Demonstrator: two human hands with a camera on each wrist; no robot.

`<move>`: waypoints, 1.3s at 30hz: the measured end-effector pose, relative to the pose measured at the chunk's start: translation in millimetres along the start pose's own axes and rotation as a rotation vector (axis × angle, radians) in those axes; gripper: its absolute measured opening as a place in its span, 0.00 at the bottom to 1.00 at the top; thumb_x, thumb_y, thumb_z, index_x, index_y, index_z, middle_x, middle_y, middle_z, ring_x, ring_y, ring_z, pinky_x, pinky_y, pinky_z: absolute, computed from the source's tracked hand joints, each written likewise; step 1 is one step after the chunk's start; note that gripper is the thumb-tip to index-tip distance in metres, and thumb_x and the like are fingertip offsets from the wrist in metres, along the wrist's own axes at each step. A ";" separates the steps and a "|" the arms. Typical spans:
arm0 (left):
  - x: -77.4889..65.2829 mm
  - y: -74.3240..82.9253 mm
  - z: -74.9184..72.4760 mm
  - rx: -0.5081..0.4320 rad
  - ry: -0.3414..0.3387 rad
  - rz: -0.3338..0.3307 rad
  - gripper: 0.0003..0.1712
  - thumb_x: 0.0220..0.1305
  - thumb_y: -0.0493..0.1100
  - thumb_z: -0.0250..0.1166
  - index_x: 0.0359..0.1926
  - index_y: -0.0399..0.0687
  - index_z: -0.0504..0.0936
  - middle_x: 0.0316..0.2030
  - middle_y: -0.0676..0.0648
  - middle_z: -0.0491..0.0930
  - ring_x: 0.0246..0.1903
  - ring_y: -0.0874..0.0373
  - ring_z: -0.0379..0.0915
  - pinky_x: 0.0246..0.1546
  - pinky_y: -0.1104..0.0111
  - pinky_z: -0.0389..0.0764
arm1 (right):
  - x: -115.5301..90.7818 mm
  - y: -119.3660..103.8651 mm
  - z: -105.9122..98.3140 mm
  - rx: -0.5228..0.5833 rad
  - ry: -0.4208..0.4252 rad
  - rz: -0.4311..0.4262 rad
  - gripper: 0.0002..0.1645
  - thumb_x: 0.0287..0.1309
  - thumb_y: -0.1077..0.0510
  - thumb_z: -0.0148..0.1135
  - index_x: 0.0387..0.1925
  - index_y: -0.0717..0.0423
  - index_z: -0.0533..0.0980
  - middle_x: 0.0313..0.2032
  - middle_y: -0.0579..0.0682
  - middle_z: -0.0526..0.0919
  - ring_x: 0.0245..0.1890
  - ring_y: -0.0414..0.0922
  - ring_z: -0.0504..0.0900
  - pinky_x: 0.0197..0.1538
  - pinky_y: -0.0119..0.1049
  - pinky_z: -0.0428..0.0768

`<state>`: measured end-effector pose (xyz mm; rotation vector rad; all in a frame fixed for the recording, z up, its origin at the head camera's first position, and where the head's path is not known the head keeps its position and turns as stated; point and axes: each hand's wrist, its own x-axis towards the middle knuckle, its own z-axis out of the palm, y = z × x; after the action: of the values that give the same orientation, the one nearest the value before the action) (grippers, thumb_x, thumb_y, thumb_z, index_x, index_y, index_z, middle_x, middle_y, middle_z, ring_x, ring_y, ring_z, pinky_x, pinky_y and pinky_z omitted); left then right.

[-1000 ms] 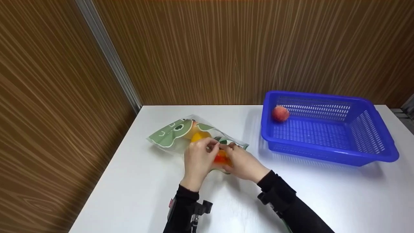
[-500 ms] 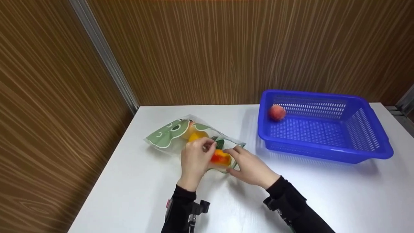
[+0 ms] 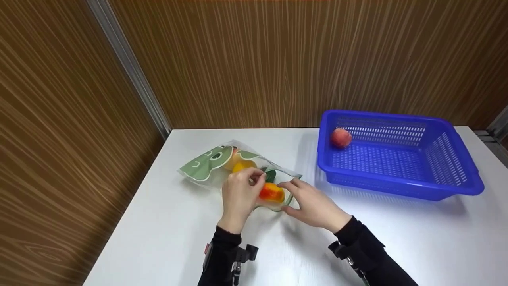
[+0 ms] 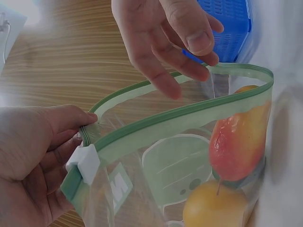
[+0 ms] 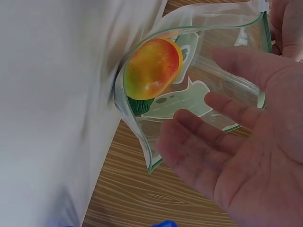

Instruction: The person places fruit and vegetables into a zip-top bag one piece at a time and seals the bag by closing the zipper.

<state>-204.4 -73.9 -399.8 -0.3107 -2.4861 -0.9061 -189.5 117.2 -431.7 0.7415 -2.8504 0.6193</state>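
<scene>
A clear zip bag (image 3: 198, 169) with green print lies on the table, its mouth spread apart. My left hand (image 3: 240, 194) pinches the bag's green rim, close to the white slider (image 4: 85, 163) seen in the left wrist view. Just inside the mouth sits a red and yellow mango (image 5: 154, 68). A dark green bumpy item (image 5: 139, 107), partly hidden, is beside it. Deeper in lies a yellow round fruit (image 4: 213, 205). My right hand (image 3: 315, 206) hovers at the mouth with fingers spread and nothing held; whether it touches the rim I cannot tell.
A blue plastic basket (image 3: 381, 174) stands at the right of the white table (image 3: 158, 238), with a peach (image 3: 341, 138) in its left corner. Wood-grain panels (image 3: 254, 63) rise behind and at the left.
My right hand has drawn back from the left hand toward the right, its fingers parting, so the mango shows more. My left hand still pinches the rim.
</scene>
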 end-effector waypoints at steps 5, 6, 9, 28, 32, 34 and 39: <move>-0.4 -1.1 0.5 -0.003 -0.004 -0.009 0.06 0.57 0.47 0.67 0.31 0.52 0.87 0.24 0.55 0.85 0.24 0.62 0.78 0.26 0.76 0.72 | -4.9 3.5 -9.2 -0.022 0.016 -0.021 0.31 0.53 0.46 0.66 0.59 0.47 0.71 0.51 0.48 0.80 0.49 0.47 0.81 0.54 0.44 0.80; -0.5 -1.3 0.5 -0.005 -0.005 -0.009 0.06 0.56 0.47 0.68 0.31 0.52 0.87 0.24 0.55 0.85 0.24 0.62 0.78 0.26 0.76 0.72 | -6.2 4.4 -11.6 -0.029 0.021 -0.027 0.31 0.53 0.46 0.66 0.59 0.47 0.71 0.51 0.48 0.80 0.49 0.46 0.81 0.54 0.44 0.80; -0.5 -2.0 0.6 -0.009 -0.006 -0.011 0.06 0.56 0.47 0.68 0.32 0.51 0.87 0.24 0.54 0.84 0.24 0.62 0.78 0.26 0.76 0.72 | -9.6 7.4 -20.2 -0.041 0.029 -0.040 0.31 0.53 0.47 0.66 0.59 0.47 0.71 0.51 0.48 0.80 0.50 0.46 0.81 0.54 0.44 0.80; -0.5 -3.9 -1.4 -0.009 -0.010 -0.009 0.07 0.58 0.47 0.66 0.31 0.51 0.86 0.23 0.55 0.84 0.25 0.62 0.77 0.26 0.77 0.70 | 9.0 69.8 -93.6 -0.150 0.064 0.063 0.38 0.52 0.50 0.67 0.64 0.53 0.67 0.62 0.63 0.69 0.60 0.60 0.72 0.53 0.59 0.76; -1.0 -4.6 -1.7 -0.012 -0.009 -0.014 0.07 0.58 0.47 0.67 0.31 0.51 0.87 0.24 0.54 0.84 0.24 0.62 0.77 0.26 0.78 0.69 | 18.1 90.9 -104.0 -0.167 0.055 0.116 0.43 0.50 0.49 0.68 0.66 0.53 0.64 0.65 0.64 0.65 0.64 0.63 0.65 0.56 0.63 0.72; -1.3 -4.8 -1.5 -0.012 -0.010 -0.021 0.07 0.58 0.47 0.67 0.32 0.51 0.87 0.24 0.54 0.84 0.25 0.62 0.77 0.26 0.78 0.69 | 23.4 102.2 -108.8 -0.169 0.030 0.153 0.45 0.49 0.47 0.69 0.67 0.53 0.62 0.65 0.64 0.64 0.65 0.63 0.64 0.57 0.64 0.71; -2.4 -4.0 -2.5 -0.011 -0.017 -0.040 0.06 0.58 0.47 0.67 0.32 0.51 0.87 0.24 0.54 0.84 0.25 0.62 0.76 0.26 0.78 0.69 | 38.4 130.3 -120.5 -0.173 -0.075 0.231 0.55 0.47 0.39 0.69 0.71 0.51 0.55 0.68 0.68 0.57 0.67 0.68 0.57 0.58 0.70 0.66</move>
<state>-202.9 -78.7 -401.5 -0.2739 -2.5117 -0.9373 -284.2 254.6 -360.1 0.4215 -3.0350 0.3701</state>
